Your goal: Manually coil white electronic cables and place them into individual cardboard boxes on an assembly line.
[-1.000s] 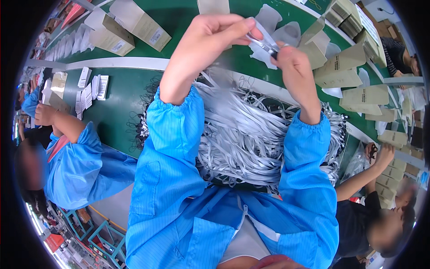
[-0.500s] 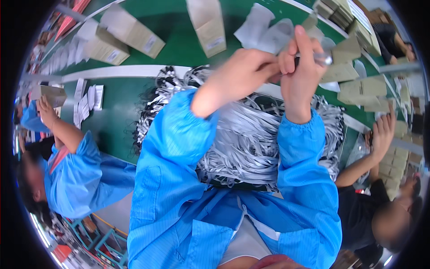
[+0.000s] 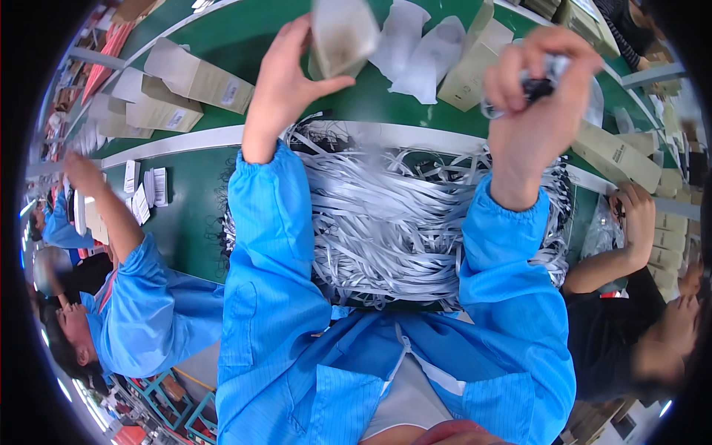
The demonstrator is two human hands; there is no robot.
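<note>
My left hand (image 3: 280, 85) is at the far side of the bench, its thumb and fingers around a beige carton (image 3: 331, 68) with an open top and a whitish flap (image 3: 345, 22). My right hand (image 3: 538, 111), raised at the far right, has its fingers closed around a small coiled strap (image 3: 539, 87), black with pale loops. The motion blur hides its details. Between my forearms lies a large heap of white flat straps (image 3: 386, 245) with black cord ends, likely lanyards.
Beige cartons (image 3: 204, 78) with raised flaps stand on the green surface (image 3: 215, 44), beyond a white rail (image 3: 185, 141). White translucent sleeves (image 3: 434, 59) lie there too. White slips (image 3: 152, 189) rest at left. Co-workers' arms (image 3: 119, 215) reach in from both sides.
My hands have moved apart from where they met over the strap. The left went left to the carton, now tipped toward me; the right keeps the coiled strap. Cartons and sleeves have shifted.
</note>
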